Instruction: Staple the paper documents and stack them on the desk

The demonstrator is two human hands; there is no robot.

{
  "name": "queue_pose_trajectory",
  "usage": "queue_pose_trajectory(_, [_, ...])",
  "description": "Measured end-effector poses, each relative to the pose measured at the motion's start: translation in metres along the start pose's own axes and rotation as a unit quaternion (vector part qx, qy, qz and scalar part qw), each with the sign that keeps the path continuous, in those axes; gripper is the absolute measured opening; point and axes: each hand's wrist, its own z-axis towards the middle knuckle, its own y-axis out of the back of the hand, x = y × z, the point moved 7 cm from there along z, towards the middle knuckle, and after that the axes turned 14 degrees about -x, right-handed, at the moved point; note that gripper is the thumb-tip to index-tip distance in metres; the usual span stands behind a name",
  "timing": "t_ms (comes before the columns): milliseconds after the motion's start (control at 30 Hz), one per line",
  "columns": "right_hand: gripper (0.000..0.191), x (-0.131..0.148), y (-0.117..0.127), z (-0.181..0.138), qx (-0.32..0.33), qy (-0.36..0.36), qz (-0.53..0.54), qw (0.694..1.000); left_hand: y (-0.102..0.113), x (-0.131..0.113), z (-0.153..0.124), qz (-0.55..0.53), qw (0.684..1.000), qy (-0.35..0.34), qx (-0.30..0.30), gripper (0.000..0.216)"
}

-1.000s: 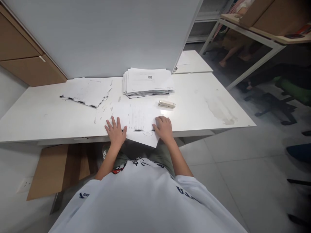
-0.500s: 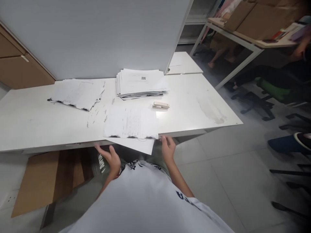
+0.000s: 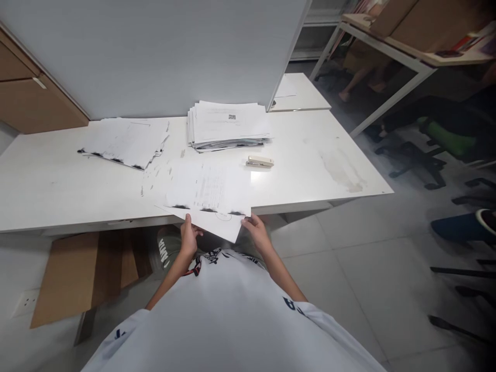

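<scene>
Two overlapping sheets of paper (image 3: 211,183) lie at the table's front edge, the upper one printed and dark-smudged along its near side. The lower sheet (image 3: 227,225) juts out at an angle past the edge, with a circled mark on it. My right hand (image 3: 256,232) pinches the sheets' near right corner between thumb and fingers. On the other side, my left hand (image 3: 189,237) is closed at the lower sheet's near edge, thumb on top and fingers curled beneath. Beyond the sheets rests a cream stapler (image 3: 260,161).
A thick paper stack (image 3: 230,126) stands against the grey partition (image 3: 155,57). Smudged papers (image 3: 124,142) lie to the left, with small scraps beside them on the white table (image 3: 58,188). Cardboard (image 3: 70,274) leans below. A green-seated chair (image 3: 445,137) is at right.
My left hand has moved right, from open by the table edge to closed at the sheet. The right hand has shifted slightly left, and the lower sheet shows more beneath the upper one.
</scene>
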Motion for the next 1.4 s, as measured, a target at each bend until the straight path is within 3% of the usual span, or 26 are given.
queue_pose_trajectory(133, [0.041,-0.006,-0.006,0.005,0.028,-0.054,0.060,0.996,0.001,-0.005,0.009,0.081,0.996,-0.010,0.028,0.049])
queue_pose_trajectory(233, [0.050,-0.001,0.000,0.017,-0.016,-0.032,-0.009,0.999,0.000,-0.010,0.009,0.113,0.992,-0.046,0.033,0.049])
queue_pose_trajectory(300, [0.055,0.007,0.007,0.022,-0.040,0.012,-0.090,0.995,0.004,-0.014,0.004,0.098,0.992,-0.079,0.000,0.051])
queue_pose_trajectory(367, [0.058,0.012,0.010,0.021,-0.023,0.034,-0.142,0.989,0.011,-0.014,-0.003,0.064,0.992,-0.091,-0.052,0.053])
queue_pose_trajectory(500, [0.054,0.011,0.009,0.001,0.057,0.012,-0.173,0.983,0.015,-0.006,-0.016,-0.021,0.994,-0.031,-0.100,0.046])
queue_pose_trajectory(667, [0.054,0.010,0.000,-0.023,0.075,0.022,-0.190,0.979,0.013,-0.007,-0.023,-0.115,0.991,0.022,-0.068,0.048])
queue_pose_trajectory(867, [0.054,0.012,-0.016,-0.017,0.067,0.033,-0.200,0.977,0.021,-0.005,-0.025,-0.114,0.992,0.043,-0.039,0.078])
queue_pose_trajectory(1100, [0.053,0.015,-0.034,-0.015,0.160,0.113,-0.309,0.931,0.028,-0.006,-0.021,-0.048,0.997,-0.005,-0.055,0.057])
queue_pose_trajectory(1400, [0.049,0.015,-0.038,-0.024,0.250,0.119,-0.332,0.902,0.021,-0.006,-0.022,-0.048,0.999,0.009,-0.002,0.055])
